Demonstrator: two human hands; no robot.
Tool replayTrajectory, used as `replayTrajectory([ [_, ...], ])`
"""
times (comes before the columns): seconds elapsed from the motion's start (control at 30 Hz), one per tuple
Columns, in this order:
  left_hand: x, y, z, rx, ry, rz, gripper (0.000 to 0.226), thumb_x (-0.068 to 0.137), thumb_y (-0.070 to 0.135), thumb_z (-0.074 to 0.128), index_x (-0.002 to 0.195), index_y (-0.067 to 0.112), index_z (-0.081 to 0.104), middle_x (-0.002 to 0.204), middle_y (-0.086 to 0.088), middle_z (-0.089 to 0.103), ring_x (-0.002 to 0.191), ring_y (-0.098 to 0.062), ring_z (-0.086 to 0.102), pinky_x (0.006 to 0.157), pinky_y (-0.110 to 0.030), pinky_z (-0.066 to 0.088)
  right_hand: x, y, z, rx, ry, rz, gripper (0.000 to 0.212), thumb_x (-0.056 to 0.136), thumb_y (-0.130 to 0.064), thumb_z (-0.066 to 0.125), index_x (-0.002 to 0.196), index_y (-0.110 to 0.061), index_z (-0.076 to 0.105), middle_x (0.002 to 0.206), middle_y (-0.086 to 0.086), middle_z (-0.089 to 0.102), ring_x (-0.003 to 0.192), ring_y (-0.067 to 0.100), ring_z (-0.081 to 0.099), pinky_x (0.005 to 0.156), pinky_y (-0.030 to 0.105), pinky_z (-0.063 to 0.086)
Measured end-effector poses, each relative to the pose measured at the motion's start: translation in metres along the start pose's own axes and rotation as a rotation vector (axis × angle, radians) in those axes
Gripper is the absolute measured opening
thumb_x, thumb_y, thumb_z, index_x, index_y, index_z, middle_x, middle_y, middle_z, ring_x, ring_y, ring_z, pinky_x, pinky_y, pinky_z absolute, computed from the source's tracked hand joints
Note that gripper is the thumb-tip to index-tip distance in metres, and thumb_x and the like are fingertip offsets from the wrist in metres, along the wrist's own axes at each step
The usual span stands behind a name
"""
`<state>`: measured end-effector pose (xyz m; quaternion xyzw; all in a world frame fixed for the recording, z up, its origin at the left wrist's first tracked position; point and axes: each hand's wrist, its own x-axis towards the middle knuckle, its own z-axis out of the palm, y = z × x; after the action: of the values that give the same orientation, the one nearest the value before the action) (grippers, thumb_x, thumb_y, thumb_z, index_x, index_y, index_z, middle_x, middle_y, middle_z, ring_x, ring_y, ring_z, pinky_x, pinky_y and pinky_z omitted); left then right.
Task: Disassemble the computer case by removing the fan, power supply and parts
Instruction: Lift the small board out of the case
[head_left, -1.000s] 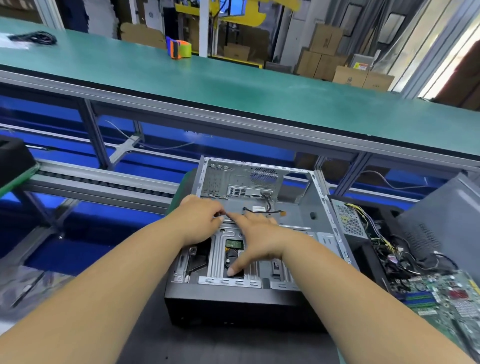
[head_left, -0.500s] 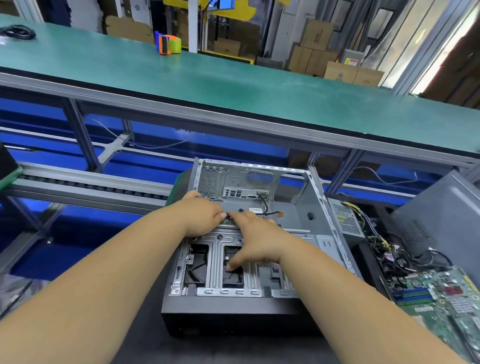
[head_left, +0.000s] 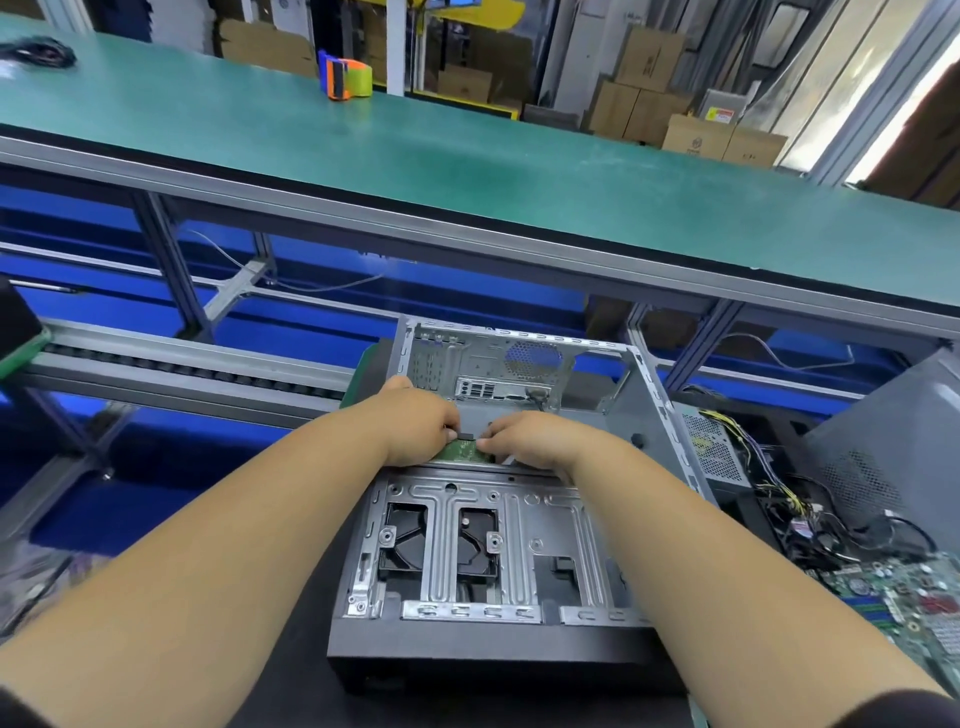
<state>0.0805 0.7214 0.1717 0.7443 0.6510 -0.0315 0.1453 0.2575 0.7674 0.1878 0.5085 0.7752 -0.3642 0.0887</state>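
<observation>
Meeting over the rear edge of the drive cage, the left hand (head_left: 415, 423) and right hand (head_left: 535, 441) both pinch a small green board with a black connector (head_left: 464, 446), which lies directly between them, long axis running left to right, neither hand nearer. The computer case (head_left: 644, 415) lies open-side up, largely stripped; its drive cage (head_left: 483, 540) holds dark units, and the removed power supply (head_left: 714, 452) rests just beside its right wall.
</observation>
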Motion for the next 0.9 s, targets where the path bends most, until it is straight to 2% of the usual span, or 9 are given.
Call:
replayTrajectory([
  [0.13,0.005,0.003,-0.001,-0.009,0.022,-0.009,0.027,0.103,0.038,0.037,0.116,0.033,0.061,0.105,0.004,0.068,0.095,-0.020,0.041,0.089,-0.030,0.021,0.016,0.002,0.000,0.152,-0.107,0.046,0.040,0.096,-0.028,0.063,0.131,-0.009,0.061,0.127,0.007,0.061,0.114,0.020,0.054,0.106,0.035,0.038],
  [0.17,0.006,0.002,-0.001,-0.012,0.026,-0.019,0.027,0.103,0.038,0.037,0.117,0.033,0.060,0.107,0.004,0.067,0.096,-0.021,0.041,0.090,-0.031,0.023,0.020,0.004,0.000,0.239,-0.107,0.057,0.039,0.096,-0.023,0.063,0.131,-0.007,0.060,0.126,0.009,0.061,0.108,0.018,0.056,0.103,0.035,0.041],
  [0.23,0.010,0.001,-0.003,-0.044,0.042,-0.040,0.027,0.103,0.036,0.037,0.119,0.032,0.058,0.112,0.002,0.067,0.103,-0.023,0.044,0.094,-0.032,0.027,0.028,0.007,-0.001,0.454,-0.090,0.091,0.033,0.096,-0.016,0.063,0.128,-0.008,0.061,0.110,0.004,0.064,0.083,0.011,0.059,0.077,0.023,0.053],
  [0.3,0.014,0.000,-0.004,-0.117,0.110,-0.054,0.027,0.102,0.033,0.041,0.123,0.030,0.057,0.121,0.002,0.063,0.112,-0.025,0.048,0.099,-0.034,0.032,0.031,0.010,-0.005,0.619,-0.085,0.159,0.012,0.098,-0.014,0.060,0.108,-0.018,0.064,0.084,-0.003,0.064,0.052,0.007,0.060,0.050,0.020,0.054],
  [0.37,0.016,0.000,-0.007,-0.210,0.227,-0.076,0.031,0.099,0.031,0.048,0.129,0.029,0.053,0.131,0.000,0.056,0.118,-0.025,0.050,0.103,-0.037,0.035,0.033,0.015,-0.010,0.716,-0.054,0.202,0.008,0.099,-0.016,0.059,0.105,-0.021,0.061,0.076,-0.003,0.065,0.040,0.009,0.059,0.051,0.024,0.057],
  [0.47,0.016,0.001,-0.011,-0.368,0.349,-0.137,0.042,0.096,0.032,0.054,0.137,0.029,0.045,0.140,-0.001,0.047,0.124,-0.025,0.049,0.105,-0.042,0.040,0.035,0.022,-0.017,0.832,0.039,0.185,0.027,0.100,-0.017,0.058,0.126,-0.018,0.055,0.091,0.002,0.064,0.045,0.014,0.064,0.054,0.026,0.059],
  [0.63,0.013,0.012,-0.012,-0.513,0.366,-0.192,0.078,0.083,0.057,0.062,0.148,0.030,0.027,0.149,0.000,0.038,0.131,-0.024,0.043,0.105,-0.044,0.040,0.034,0.031,-0.030,0.983,0.258,0.146,0.016,0.100,-0.017,0.056,0.116,-0.015,0.056,0.086,0.006,0.067,0.060,0.019,0.067,0.059,0.028,0.059],
  [0.77,0.014,0.037,-0.014,-0.320,0.324,-0.220,0.122,0.059,0.087,0.057,0.153,0.034,0.000,0.148,-0.002,0.034,0.135,-0.027,0.035,0.109,-0.048,0.034,0.022,0.037,-0.038,1.170,0.370,0.133,0.006,0.100,-0.016,0.056,0.096,-0.016,0.053,0.078,0.005,0.067,0.056,0.019,0.069,0.056,0.029,0.057],
  [0.9,0.018,0.059,-0.020,-0.169,0.410,-0.180,0.131,0.057,0.082,0.064,0.152,0.034,-0.013,0.142,-0.003,0.035,0.130,-0.028,0.033,0.105,-0.045,0.032,-0.002,0.049,-0.048,1.269,0.351,0.063,0.006,0.099,-0.015,0.057,0.103,-0.011,0.055,0.091,0.013,0.069,0.059,0.022,0.072,0.051,0.026,0.056],
])
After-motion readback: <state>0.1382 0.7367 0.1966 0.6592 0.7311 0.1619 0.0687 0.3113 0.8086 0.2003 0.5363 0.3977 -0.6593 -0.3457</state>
